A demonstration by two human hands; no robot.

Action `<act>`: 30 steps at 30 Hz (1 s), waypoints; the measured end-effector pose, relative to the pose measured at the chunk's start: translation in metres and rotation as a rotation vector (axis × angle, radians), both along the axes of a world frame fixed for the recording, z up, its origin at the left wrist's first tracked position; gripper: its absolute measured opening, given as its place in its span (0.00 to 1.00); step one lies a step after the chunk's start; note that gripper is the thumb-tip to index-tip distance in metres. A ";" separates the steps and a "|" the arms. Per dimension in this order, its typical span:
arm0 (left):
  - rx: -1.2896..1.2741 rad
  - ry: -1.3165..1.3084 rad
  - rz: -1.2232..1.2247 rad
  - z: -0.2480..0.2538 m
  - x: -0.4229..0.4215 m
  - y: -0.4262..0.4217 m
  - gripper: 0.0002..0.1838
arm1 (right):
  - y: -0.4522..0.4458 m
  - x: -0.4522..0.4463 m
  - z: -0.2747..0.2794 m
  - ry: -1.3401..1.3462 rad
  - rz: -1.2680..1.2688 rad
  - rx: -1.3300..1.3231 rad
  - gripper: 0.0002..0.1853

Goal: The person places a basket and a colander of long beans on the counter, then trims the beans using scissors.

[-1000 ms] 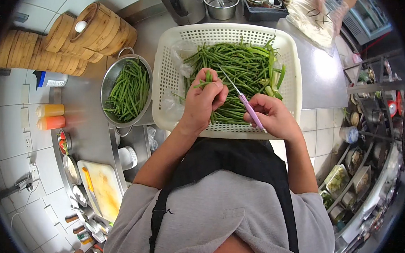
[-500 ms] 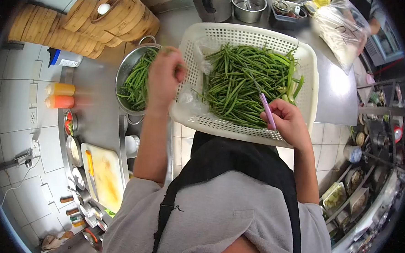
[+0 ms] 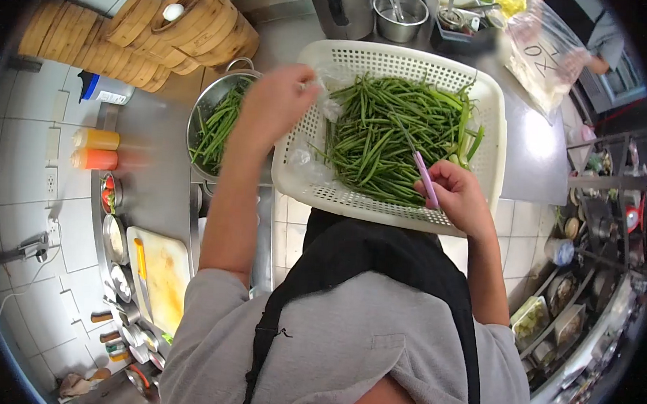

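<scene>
Holds the blade by its pink handle in the right hand, thumb and fingers closed around the lower end, above the right front part of the basket. Points its tip away from the body and leftward, over the beans. Cannot tell from this angle whether it touches them.

Lifts the left hand over the space between colander and basket, fingers curled in narrow, palm hidden. Cannot tell whether anything is inside. Hides part of the colander behind that hand and forearm.

Has beans in two places: a broad heap in the white basket, and a smaller lot in the steel colander just left of it. Shows clear plastic at the basket's left end, near the left fingertips, and thicker pale-green stalks at its right end, among the beans.

Behind the colander, steamers; behind the basket, a steel pot. To the right of that, a marked plastic bag, with another person's hand beside it. Far left, a cutting board with a yellow-handled knife.
</scene>
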State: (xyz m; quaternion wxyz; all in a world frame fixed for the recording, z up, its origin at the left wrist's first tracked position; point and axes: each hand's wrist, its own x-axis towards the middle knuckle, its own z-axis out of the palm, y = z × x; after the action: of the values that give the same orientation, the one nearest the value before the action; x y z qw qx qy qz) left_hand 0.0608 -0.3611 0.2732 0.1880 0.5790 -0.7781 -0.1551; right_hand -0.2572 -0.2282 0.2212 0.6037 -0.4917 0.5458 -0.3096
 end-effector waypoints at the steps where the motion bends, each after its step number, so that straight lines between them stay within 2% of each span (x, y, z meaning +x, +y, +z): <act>1: 0.057 -0.049 -0.043 -0.014 -0.017 -0.009 0.16 | 0.001 0.000 -0.002 -0.018 0.001 -0.009 0.10; 2: 0.095 -0.096 -0.090 -0.028 -0.032 -0.022 0.13 | 0.002 -0.001 -0.004 -0.033 -0.002 -0.036 0.10; 3: 0.146 -0.191 -0.107 -0.045 -0.042 -0.032 0.12 | 0.001 -0.007 -0.018 0.071 0.054 -0.183 0.06; 4: 0.175 -0.288 -0.125 -0.061 -0.052 -0.044 0.12 | 0.000 -0.004 -0.007 -0.002 0.004 -0.086 0.07; 5: 0.205 -0.271 -0.117 -0.069 -0.060 -0.050 0.12 | -0.001 -0.005 -0.002 0.011 0.021 -0.070 0.08; 6: 0.191 -0.375 -0.120 -0.087 -0.064 -0.059 0.12 | -0.001 -0.006 -0.006 -0.062 0.016 -0.070 0.09; 8: 0.202 -0.590 -0.167 -0.082 -0.074 -0.059 0.10 | -0.001 -0.009 -0.017 0.053 0.044 -0.077 0.09; 9: 0.200 -0.608 -0.157 -0.083 -0.076 -0.063 0.10 | 0.000 -0.009 -0.021 0.002 0.021 -0.084 0.10; 10: 0.197 -0.612 -0.216 -0.073 -0.078 -0.063 0.12 | -0.001 -0.011 -0.018 0.200 0.054 -0.143 0.13; 11: 0.195 -0.591 -0.198 -0.072 -0.078 -0.064 0.13 | 0.000 -0.011 -0.026 0.084 0.041 -0.097 0.15; 13: 0.223 -0.509 -0.187 -0.077 -0.075 -0.067 0.12 | -0.002 -0.009 -0.025 0.134 0.033 -0.042 0.16; 16: 0.236 -0.601 -0.219 -0.065 -0.078 -0.065 0.13 | -0.001 -0.008 -0.018 0.204 0.027 -0.137 0.18; 19: 0.232 -0.670 -0.178 -0.072 -0.071 -0.064 0.14 | 0.001 -0.005 -0.009 0.046 -0.019 -0.077 0.16; 21: 0.101 -0.548 -0.178 -0.067 -0.066 -0.059 0.14 | -0.001 -0.006 -0.017 0.121 -0.008 -0.090 0.17; 22: 0.107 -0.547 -0.183 -0.056 -0.068 -0.052 0.14 | -0.002 -0.007 -0.019 0.199 0.004 -0.115 0.19; 24: -0.036 -0.498 -0.213 -0.028 -0.069 -0.037 0.12 | -0.004 -0.006 -0.021 0.212 -0.029 -0.131 0.18; 25: -0.028 -0.499 -0.215 -0.020 -0.069 -0.031 0.12 | -0.006 -0.006 -0.032 0.131 -0.094 -0.141 0.17; 27: -0.084 -0.248 -0.300 -0.006 -0.070 -0.018 0.13 | -0.005 -0.004 -0.026 0.013 -0.171 -0.101 0.14; 28: -0.052 -0.254 -0.294 0.005 -0.072 -0.008 0.13 | -0.008 -0.005 -0.023 0.005 -0.162 -0.071 0.14; 30: 0.141 0.037 -0.334 0.018 -0.080 0.010 0.15 | -0.006 -0.003 -0.025 -0.157 -0.291 -0.123 0.11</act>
State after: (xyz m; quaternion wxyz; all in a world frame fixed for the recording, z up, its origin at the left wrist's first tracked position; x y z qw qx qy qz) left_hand -0.0193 -0.3511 0.2911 0.1330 0.4505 -0.8470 -0.2490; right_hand -0.2603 -0.2342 0.1963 0.5620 -0.4178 0.5426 -0.4638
